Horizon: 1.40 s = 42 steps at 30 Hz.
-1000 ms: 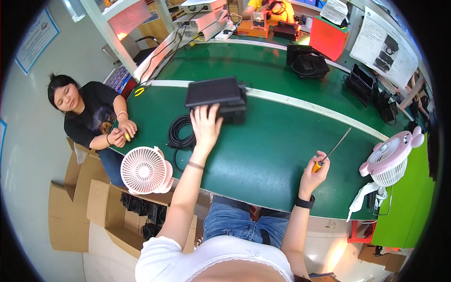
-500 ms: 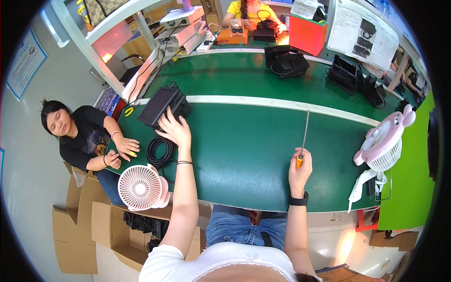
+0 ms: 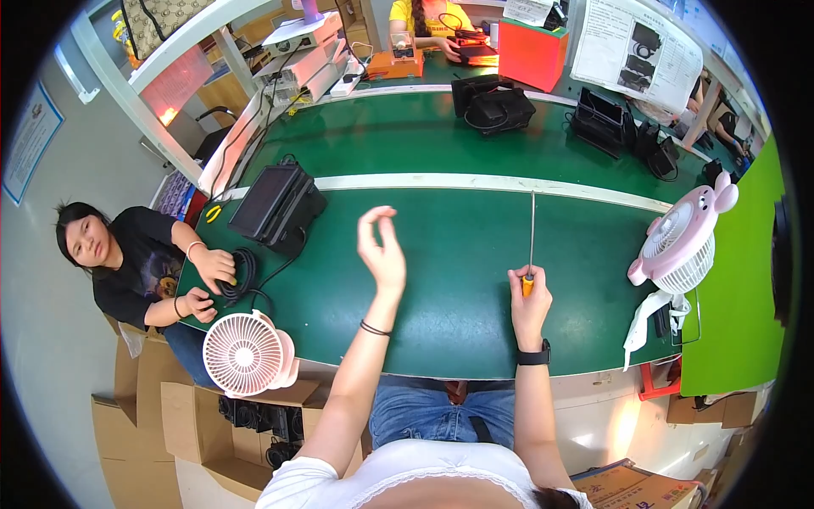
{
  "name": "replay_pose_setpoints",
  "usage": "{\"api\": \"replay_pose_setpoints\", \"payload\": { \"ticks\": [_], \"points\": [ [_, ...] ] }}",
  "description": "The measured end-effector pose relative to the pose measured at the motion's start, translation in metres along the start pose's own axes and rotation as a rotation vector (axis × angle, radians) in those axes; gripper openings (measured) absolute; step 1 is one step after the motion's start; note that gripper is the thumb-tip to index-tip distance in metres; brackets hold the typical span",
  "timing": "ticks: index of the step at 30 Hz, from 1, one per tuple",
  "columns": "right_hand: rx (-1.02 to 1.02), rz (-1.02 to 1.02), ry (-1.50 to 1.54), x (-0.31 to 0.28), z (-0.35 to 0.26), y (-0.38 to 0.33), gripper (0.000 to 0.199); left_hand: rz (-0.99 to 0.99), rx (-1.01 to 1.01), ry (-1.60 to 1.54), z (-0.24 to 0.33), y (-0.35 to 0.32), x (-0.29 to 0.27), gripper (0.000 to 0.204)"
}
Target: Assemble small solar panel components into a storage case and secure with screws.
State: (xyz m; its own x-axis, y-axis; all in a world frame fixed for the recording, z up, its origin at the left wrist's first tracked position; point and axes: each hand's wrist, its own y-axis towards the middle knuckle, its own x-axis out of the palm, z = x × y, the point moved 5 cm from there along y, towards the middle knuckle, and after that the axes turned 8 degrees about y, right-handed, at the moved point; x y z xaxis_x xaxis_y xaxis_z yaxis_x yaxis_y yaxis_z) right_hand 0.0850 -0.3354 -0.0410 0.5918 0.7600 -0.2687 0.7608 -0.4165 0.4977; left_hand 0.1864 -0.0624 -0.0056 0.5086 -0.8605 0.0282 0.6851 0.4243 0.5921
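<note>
My left hand [image 3: 381, 250] is raised above the green table [image 3: 441, 305], fingers apart, holding nothing. A black box-shaped device [image 3: 275, 205] lies to its left, apart from the hand. My right hand [image 3: 527, 297] grips the orange handle of a long thin screwdriver [image 3: 532, 233] whose shaft points away from me. A coil of black cable [image 3: 244, 271] lies left of the device, under the hand of a person in a black shirt [image 3: 127, 263] seated at the table's left end.
A white desk fan [image 3: 244, 355] stands at the near left edge and a pink fan [image 3: 682, 242] at the right. More black devices [image 3: 496, 109] sit on the far table, beyond a white strip. Cardboard boxes [image 3: 144, 416] lie on the floor at left.
My left hand has let go of the black device and lifted back toward the table's middle. The device now rests farther left. My right hand keeps the screwdriver.
</note>
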Motion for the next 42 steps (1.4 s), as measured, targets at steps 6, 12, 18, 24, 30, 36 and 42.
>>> {"api": "replay_pose_setpoints", "payload": {
  "ticks": [6,12,18,24,30,36,42],
  "points": [
    [0.040,-0.004,0.059,-0.003,0.000,0.002,0.022,-0.200,-0.026,-0.096,0.032,-0.039,0.043,0.009],
    [-0.012,0.044,0.079,-0.006,0.000,0.004,0.012,-0.367,0.054,-0.008,0.041,-0.055,0.054,0.011],
    [0.072,-0.012,0.104,-0.004,-0.001,0.003,0.007,-0.470,0.042,0.031,0.030,-0.064,0.053,0.011],
    [0.108,-0.030,0.104,-0.001,0.000,0.002,0.005,-0.490,0.071,0.045,0.037,-0.067,0.050,0.012],
    [0.300,-0.055,0.258,0.004,0.005,0.018,0.003,-0.543,-0.116,0.058,0.031,-0.077,0.053,0.014],
    [0.214,-0.247,0.147,0.040,-0.002,0.083,0.019,-0.709,0.014,0.346,0.036,-0.076,0.056,0.010],
    [0.375,-0.203,0.456,0.108,0.047,0.138,0.021,-0.779,0.177,0.580,0.007,-0.093,0.063,0.014]
  ]
}}
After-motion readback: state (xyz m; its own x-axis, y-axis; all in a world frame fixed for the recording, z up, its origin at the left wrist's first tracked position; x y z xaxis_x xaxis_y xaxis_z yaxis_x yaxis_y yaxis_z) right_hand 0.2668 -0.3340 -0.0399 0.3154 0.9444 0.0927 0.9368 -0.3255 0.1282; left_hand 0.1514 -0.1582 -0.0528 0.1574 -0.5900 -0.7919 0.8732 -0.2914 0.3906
